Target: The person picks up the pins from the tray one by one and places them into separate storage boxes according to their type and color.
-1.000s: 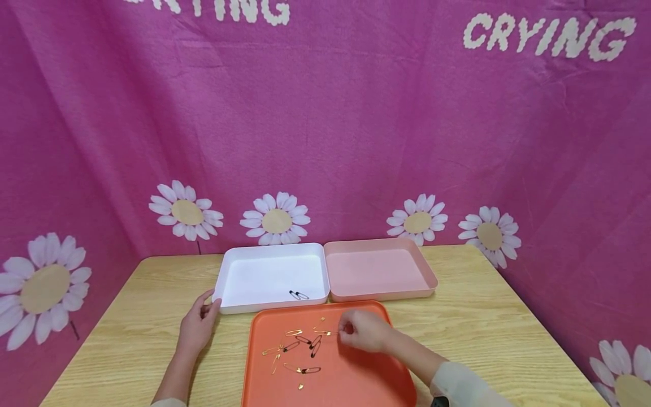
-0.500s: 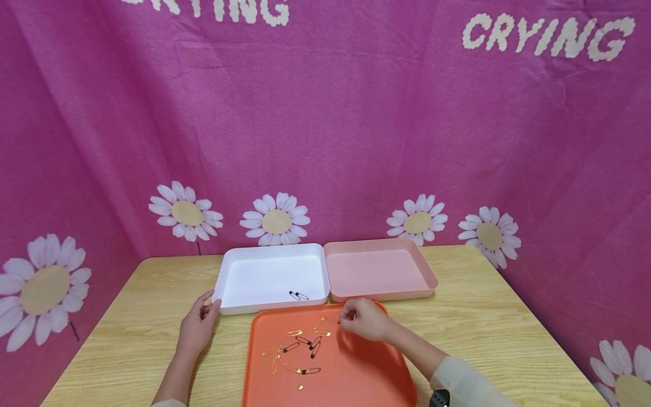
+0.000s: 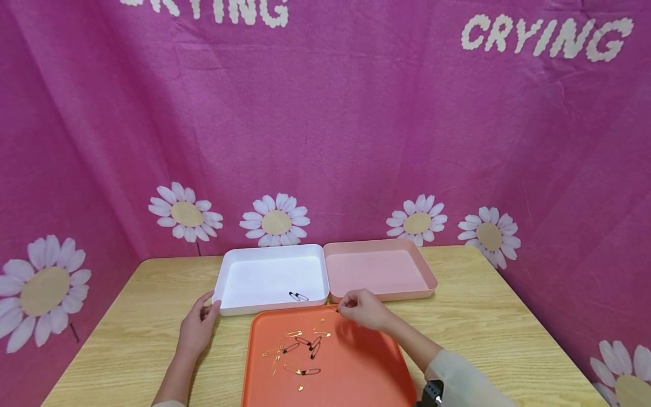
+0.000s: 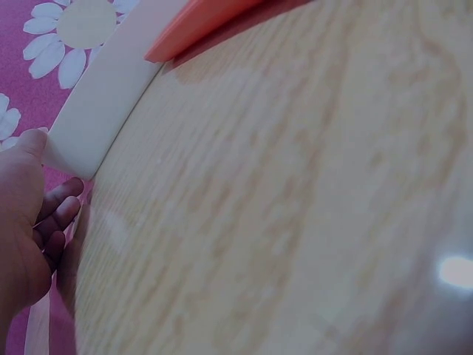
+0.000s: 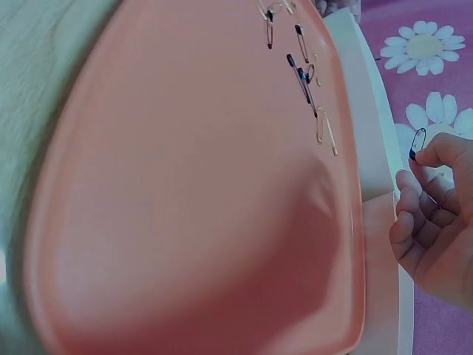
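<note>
Right hand: black pin pinched, over orange tray's far rim. Mid-sort imo; next prob needs a quick hop L & drop into white tray.

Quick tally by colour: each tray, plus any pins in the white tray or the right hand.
White tray: 1
Pink tray: 1
Orange tray: 1
Black pins in white tray: 2
Black pin in right hand: 1
Total: 6
</note>
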Available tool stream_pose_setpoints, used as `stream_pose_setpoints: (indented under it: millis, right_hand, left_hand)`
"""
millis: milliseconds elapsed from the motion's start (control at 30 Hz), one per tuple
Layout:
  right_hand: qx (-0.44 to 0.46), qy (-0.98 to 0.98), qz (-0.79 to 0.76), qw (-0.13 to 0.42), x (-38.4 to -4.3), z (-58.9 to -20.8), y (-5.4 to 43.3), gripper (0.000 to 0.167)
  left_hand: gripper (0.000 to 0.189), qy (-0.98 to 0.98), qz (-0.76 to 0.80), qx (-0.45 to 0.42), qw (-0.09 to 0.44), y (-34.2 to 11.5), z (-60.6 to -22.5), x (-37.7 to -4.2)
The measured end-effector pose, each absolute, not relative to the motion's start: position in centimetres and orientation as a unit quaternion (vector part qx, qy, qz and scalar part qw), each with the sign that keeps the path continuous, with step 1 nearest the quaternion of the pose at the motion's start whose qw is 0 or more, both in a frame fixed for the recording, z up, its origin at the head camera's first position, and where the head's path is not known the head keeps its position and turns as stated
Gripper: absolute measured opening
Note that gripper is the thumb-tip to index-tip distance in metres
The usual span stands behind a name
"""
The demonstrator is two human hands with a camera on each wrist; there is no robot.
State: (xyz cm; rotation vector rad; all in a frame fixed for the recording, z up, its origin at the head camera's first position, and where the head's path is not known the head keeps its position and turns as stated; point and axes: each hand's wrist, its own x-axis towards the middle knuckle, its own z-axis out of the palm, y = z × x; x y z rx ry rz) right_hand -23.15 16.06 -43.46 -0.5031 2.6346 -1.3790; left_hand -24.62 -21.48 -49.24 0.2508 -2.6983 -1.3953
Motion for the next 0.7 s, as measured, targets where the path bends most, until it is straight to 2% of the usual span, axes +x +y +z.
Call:
stream_pose_setpoints:
  millis: [333, 700]
  right_hand:
    - [-0.125, 0.870, -0.470, 0.078, -24.3, -43.1, 15.0, 0.022]
    - [-0.111, 0.866, -0.483, 0.072, -25.5, -42.5, 13.9, 0.018]
  left_hand:
    - [0.064, -0.885, -0.456, 0.086, 0.046, -21.4, -49.3, -24.6]
    - [0.063, -0.885, -0.455, 0.085, 0.053, -21.5, -49.4, -24.8]
